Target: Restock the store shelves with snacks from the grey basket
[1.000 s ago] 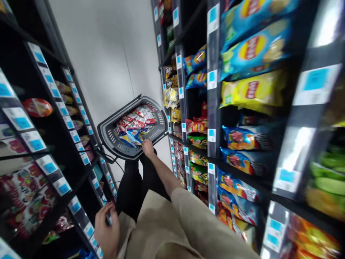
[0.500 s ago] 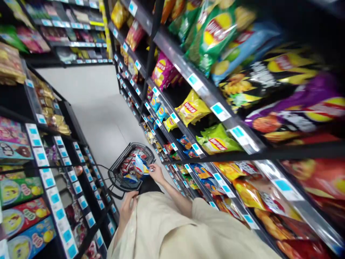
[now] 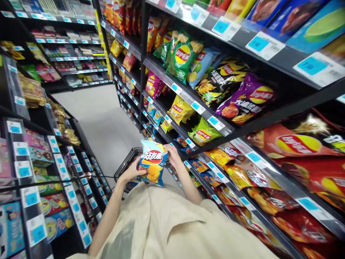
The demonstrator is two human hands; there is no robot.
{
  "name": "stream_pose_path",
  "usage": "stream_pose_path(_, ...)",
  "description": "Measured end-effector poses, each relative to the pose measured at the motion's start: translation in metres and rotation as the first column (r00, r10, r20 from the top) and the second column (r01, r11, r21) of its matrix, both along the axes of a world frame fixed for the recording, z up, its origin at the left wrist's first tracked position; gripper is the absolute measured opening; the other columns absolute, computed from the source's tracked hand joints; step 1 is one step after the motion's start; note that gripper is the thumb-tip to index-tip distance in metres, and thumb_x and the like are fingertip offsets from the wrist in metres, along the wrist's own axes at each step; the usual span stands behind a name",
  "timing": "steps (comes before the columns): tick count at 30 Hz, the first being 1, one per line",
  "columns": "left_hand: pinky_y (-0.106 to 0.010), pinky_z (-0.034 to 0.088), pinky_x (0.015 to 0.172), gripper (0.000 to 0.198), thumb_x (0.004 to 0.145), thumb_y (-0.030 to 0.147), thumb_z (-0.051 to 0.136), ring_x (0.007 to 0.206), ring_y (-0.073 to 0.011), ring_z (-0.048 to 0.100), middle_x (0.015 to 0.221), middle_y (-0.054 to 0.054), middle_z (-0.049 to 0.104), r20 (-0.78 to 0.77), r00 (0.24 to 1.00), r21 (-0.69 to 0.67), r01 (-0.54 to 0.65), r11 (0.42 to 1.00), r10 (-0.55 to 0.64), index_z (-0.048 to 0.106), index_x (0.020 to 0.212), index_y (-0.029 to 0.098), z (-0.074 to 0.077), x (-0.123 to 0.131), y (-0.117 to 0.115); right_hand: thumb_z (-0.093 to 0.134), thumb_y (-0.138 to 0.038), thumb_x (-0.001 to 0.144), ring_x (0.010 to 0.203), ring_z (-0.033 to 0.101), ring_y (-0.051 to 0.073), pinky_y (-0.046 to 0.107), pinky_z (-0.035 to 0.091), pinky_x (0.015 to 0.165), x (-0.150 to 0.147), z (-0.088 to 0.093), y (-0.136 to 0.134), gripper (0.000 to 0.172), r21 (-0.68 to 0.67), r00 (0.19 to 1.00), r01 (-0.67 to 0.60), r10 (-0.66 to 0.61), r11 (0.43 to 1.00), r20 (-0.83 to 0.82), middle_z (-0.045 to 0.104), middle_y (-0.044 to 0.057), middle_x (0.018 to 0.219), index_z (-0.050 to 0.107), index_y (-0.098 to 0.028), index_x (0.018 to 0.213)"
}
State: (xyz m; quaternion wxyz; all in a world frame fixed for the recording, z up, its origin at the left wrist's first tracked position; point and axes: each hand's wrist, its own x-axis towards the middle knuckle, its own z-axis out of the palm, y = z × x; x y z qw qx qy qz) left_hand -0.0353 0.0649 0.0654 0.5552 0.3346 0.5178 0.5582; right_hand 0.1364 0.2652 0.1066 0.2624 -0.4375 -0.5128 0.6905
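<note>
I hold a blue and white chip bag point(image 3: 153, 162) with orange chips printed on it in front of my chest, above a black shopping basket point(image 3: 126, 166). My left hand point(image 3: 132, 171) grips the bag's left lower edge. My right hand point(image 3: 172, 154) grips its right upper edge. Both hands are closed on the bag. The basket stands on the floor and is mostly hidden behind the bag and my hands.
Black shelves with chip bags point(image 3: 199, 79) line the right side of the aisle. Shelves with snack packs and blue price tags point(image 3: 40, 158) line the left. The pale floor point(image 3: 102, 122) runs ahead to more shelving at the far end.
My right hand has lifted the chip bag out of the basket up to chest height, and my left hand has joined it on the bag. The view has tilted upward.
</note>
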Motion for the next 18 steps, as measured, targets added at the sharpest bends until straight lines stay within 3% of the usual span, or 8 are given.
stream_pose_path(4,-0.053,0.053,0.109,0.112,0.064,0.045,0.095,0.127,-0.0366,0.066,0.142,-0.018,0.064,0.161,0.986,-0.031,0.055,0.998,-0.049,0.038,0.157,0.020,-0.003,0.019,-0.002,0.074,-0.035,0.059,0.059,0.056,0.014,0.024,0.041,0.053,0.002,0.013,0.004,0.031,-0.061,0.999,0.040,-0.040,0.997,0.003,0.069,0.001,0.071,0.075,-0.018,0.085)
stream_pose_path(9,-0.056,0.050,0.110,0.115,0.063,0.044,0.097,0.126,-0.0377,0.065,0.142,-0.020,0.064,0.101,0.995,-0.040,0.002,0.999,0.002,0.038,0.158,0.018,-0.012,0.029,-0.012,0.081,-0.038,0.060,0.054,0.048,0.010,0.023,0.037,0.052,0.010,0.017,0.006,0.031,0.112,0.998,-0.038,0.033,0.993,0.046,0.063,-0.002,0.064,0.075,-0.017,0.081)
stream_pose_path(14,-0.052,0.050,0.111,0.108,0.065,0.041,0.096,0.127,-0.0356,0.065,0.140,-0.018,0.066,0.090,0.996,-0.058,0.009,0.998,-0.004,0.041,0.155,0.018,-0.024,0.031,-0.027,0.092,-0.046,0.055,0.055,0.051,0.011,0.023,0.041,0.054,0.017,0.007,0.003,0.039,0.173,0.994,-0.104,0.097,0.979,0.048,0.061,-0.003,0.061,0.073,-0.018,0.074)
stream_pose_path(18,-0.049,0.052,0.110,0.110,0.063,0.042,0.097,0.126,-0.0354,0.066,0.142,-0.018,0.065,0.141,0.990,-0.119,0.003,0.993,0.014,0.041,0.155,0.020,-0.031,0.046,-0.036,0.095,-0.048,0.049,0.054,0.055,0.013,0.024,0.044,0.052,0.022,-0.012,-0.004,0.044,0.186,0.996,0.045,-0.059,0.982,0.069,0.064,-0.002,0.062,0.071,-0.018,0.070)
